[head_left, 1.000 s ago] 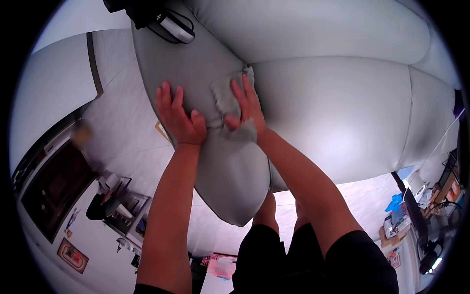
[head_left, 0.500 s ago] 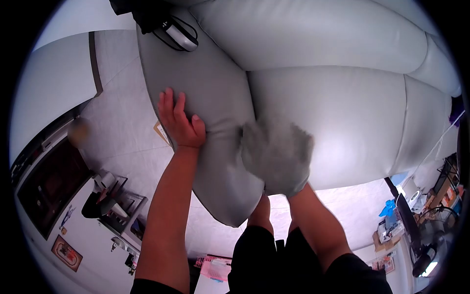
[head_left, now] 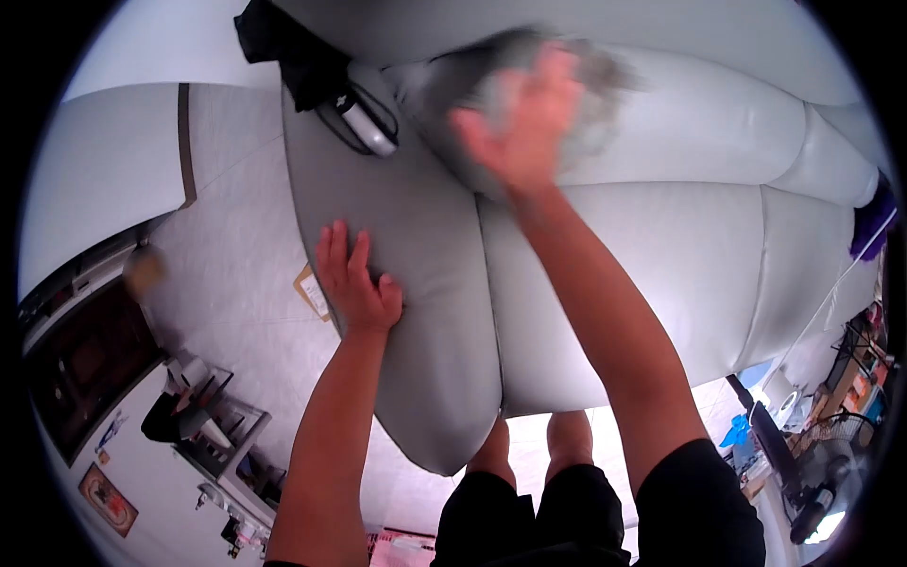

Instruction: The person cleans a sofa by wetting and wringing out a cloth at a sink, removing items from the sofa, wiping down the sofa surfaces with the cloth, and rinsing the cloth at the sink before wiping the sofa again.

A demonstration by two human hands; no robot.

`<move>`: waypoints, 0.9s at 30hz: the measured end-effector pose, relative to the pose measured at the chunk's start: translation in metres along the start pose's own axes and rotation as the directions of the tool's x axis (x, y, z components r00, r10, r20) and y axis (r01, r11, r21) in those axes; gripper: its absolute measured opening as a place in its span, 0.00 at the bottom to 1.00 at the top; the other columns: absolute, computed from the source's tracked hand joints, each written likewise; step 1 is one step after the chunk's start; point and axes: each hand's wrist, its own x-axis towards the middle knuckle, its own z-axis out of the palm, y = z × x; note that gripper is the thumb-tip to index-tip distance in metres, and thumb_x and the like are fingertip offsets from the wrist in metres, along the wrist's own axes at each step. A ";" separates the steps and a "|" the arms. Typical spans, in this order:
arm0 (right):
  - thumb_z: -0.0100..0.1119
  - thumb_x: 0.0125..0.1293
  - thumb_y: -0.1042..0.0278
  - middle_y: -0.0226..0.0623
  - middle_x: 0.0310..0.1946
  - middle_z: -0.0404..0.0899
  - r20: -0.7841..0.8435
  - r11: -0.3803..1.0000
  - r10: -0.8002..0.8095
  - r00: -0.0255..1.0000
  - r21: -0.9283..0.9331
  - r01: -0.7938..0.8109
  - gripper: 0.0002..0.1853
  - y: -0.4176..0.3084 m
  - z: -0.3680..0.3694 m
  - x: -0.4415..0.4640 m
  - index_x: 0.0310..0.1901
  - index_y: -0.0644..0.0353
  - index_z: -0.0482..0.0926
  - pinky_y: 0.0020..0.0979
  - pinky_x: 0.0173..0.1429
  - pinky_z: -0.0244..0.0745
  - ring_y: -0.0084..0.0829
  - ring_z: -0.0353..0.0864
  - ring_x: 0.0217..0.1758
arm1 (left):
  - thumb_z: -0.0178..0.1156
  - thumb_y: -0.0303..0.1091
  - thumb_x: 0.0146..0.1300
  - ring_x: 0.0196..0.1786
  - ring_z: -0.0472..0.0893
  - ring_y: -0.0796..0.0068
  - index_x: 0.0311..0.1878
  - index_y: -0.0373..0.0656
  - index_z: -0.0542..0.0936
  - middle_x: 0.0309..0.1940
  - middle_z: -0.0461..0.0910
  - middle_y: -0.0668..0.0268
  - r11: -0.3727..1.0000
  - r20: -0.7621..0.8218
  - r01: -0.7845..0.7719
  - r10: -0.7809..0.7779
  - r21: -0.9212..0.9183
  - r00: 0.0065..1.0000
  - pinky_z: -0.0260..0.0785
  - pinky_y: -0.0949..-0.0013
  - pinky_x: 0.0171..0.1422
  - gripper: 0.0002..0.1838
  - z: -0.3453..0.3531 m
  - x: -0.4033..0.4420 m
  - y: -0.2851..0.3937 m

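My left hand (head_left: 357, 283) rests on the grey leather sofa's chaise seat (head_left: 416, 236), near its left edge, fingers spread and nothing in it. Over the sofa backrest (head_left: 690, 123), my right hand (head_left: 529, 123) is smeared by motion, with its thumb out to the left. A grey cloth (head_left: 605, 94) shows blurred around and beyond its fingers and appears to be held in it. How the fingers grip the cloth is hard to make out.
A black bag (head_left: 293, 57) and a silver-and-black device with a cord (head_left: 367, 128) lie at the chaise's far end. A brown-edged paper (head_left: 310, 291) is on the floor at left. A fan (head_left: 831, 454) stands at lower right.
My right hand has moved up and away from the seat's front to the backrest, the grey cloth going with it. My left hand stays on the chaise. The view has shifted slightly.
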 end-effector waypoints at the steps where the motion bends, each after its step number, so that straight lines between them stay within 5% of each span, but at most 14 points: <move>1: 0.65 0.64 0.40 0.63 0.77 0.62 0.184 0.990 0.076 0.980 -0.129 -0.053 0.40 -0.014 0.014 0.007 0.74 0.52 0.72 0.58 0.79 0.56 0.50 0.76 0.67 | 0.44 0.48 0.77 0.80 0.62 0.35 0.73 0.37 0.71 0.78 0.64 0.43 1.000 -0.010 -0.007 0.007 -0.012 1.000 0.53 0.37 0.82 0.30 0.002 0.001 0.000; 2: 0.67 0.61 0.37 0.62 0.79 0.60 0.353 0.961 0.178 0.919 -0.265 -0.085 0.42 -0.026 0.024 0.012 0.75 0.48 0.72 0.59 0.78 0.56 0.45 0.80 0.61 | 0.45 0.48 0.76 0.80 0.63 0.36 0.72 0.38 0.72 0.77 0.66 0.44 1.000 -0.014 0.005 -0.004 0.003 1.000 0.53 0.37 0.82 0.30 0.001 -0.002 -0.001; 3: 0.67 0.61 0.37 0.62 0.79 0.60 0.348 0.957 0.181 0.920 -0.279 -0.083 0.42 -0.024 0.026 0.013 0.75 0.48 0.72 0.59 0.78 0.56 0.45 0.80 0.61 | 0.45 0.48 0.75 0.80 0.63 0.37 0.71 0.39 0.73 0.77 0.68 0.45 1.000 -0.017 0.017 -0.016 0.017 1.000 0.54 0.36 0.82 0.29 0.002 -0.003 -0.001; 5: 0.68 0.58 0.32 0.51 0.83 0.58 0.426 0.969 0.093 0.900 -0.248 0.017 0.44 -0.016 0.022 0.004 0.76 0.33 0.72 0.55 0.75 0.60 0.37 0.82 0.52 | 0.45 0.48 0.76 0.80 0.62 0.35 0.72 0.37 0.72 0.77 0.66 0.43 1.000 -0.002 0.008 -0.008 0.011 1.000 0.53 0.36 0.82 0.30 -0.001 -0.003 0.000; 6: 0.68 0.58 0.32 0.51 0.83 0.58 0.422 0.966 0.093 0.902 -0.257 0.020 0.44 -0.006 0.018 0.002 0.76 0.33 0.72 0.55 0.75 0.60 0.37 0.82 0.52 | 0.44 0.48 0.77 0.80 0.62 0.34 0.72 0.35 0.70 0.78 0.64 0.42 1.000 0.009 -0.009 0.009 0.018 1.000 0.52 0.37 0.82 0.31 -0.002 0.000 0.001; 8: 0.69 0.54 0.30 0.37 0.83 0.60 0.401 0.950 -0.217 0.890 -0.122 0.287 0.44 0.022 0.006 -0.004 0.75 0.22 0.71 0.55 0.72 0.63 0.38 0.84 0.50 | 0.44 0.48 0.77 0.80 0.62 0.33 0.73 0.35 0.70 0.78 0.64 0.42 1.000 0.009 -0.027 0.027 0.005 1.000 0.52 0.36 0.83 0.31 -0.001 0.001 0.000; 10: 0.70 0.52 0.30 0.30 0.83 0.62 0.443 0.959 -0.186 0.877 -0.113 0.261 0.45 0.061 -0.021 0.007 0.76 0.16 0.69 0.56 0.70 0.65 0.38 0.85 0.51 | 0.44 0.48 0.77 0.80 0.61 0.33 0.73 0.35 0.69 0.79 0.63 0.42 1.000 0.026 -0.015 0.014 0.028 1.000 0.51 0.36 0.83 0.31 -0.001 -0.001 0.000; 18: 0.66 0.53 0.30 0.39 0.78 0.68 0.314 0.899 -0.243 0.918 -0.281 0.335 0.46 0.248 -0.121 0.049 0.75 0.33 0.74 0.58 0.65 0.67 0.47 0.73 0.75 | 0.42 0.52 0.80 0.81 0.60 0.33 0.74 0.35 0.67 0.79 0.62 0.42 0.999 0.039 -0.012 0.011 0.044 0.999 0.50 0.37 0.83 0.32 -0.003 -0.002 -0.001; 23: 0.63 0.58 0.30 0.46 0.76 0.68 0.252 0.884 -0.273 0.928 -0.316 0.346 0.44 0.308 -0.144 0.057 0.72 0.49 0.76 0.54 0.65 0.67 0.52 0.70 0.76 | 0.43 0.52 0.80 0.81 0.60 0.34 0.73 0.35 0.69 0.79 0.63 0.42 1.000 0.017 -0.018 0.018 -0.016 1.000 0.51 0.37 0.83 0.32 -0.001 -0.003 -0.004; 27: 0.65 0.63 0.37 0.58 0.76 0.66 0.167 0.868 -0.121 0.978 -0.460 0.186 0.42 0.366 -0.170 0.065 0.69 0.64 0.75 0.52 0.78 0.62 0.61 0.68 0.76 | 0.43 0.52 0.79 0.80 0.61 0.34 0.73 0.36 0.70 0.78 0.64 0.42 1.000 0.008 0.013 -0.014 0.011 1.000 0.51 0.37 0.83 0.32 0.001 -0.005 -0.007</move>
